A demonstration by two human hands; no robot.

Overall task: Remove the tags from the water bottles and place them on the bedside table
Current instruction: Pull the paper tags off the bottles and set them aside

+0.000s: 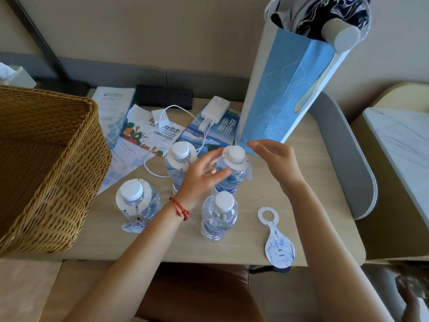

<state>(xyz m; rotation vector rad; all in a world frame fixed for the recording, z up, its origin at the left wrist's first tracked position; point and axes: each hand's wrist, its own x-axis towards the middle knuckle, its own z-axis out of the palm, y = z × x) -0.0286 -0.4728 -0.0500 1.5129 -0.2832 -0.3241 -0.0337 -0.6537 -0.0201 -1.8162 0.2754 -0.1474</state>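
On the table, one removed tag lies flat. Three bottles remain tagged. Both hands, left and right, reach with relaxed fingers toward the far-right bottle, gripping nothing.

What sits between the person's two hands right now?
In the head view, a water bottle with its tag around the neck stands between the left hand and the right hand.

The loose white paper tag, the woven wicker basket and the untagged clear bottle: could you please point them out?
Loose white paper tag [279,248], head view, printed bulb.
Woven wicker basket [46,173], head view, side wall.
Untagged clear bottle [224,201], head view, white cap.
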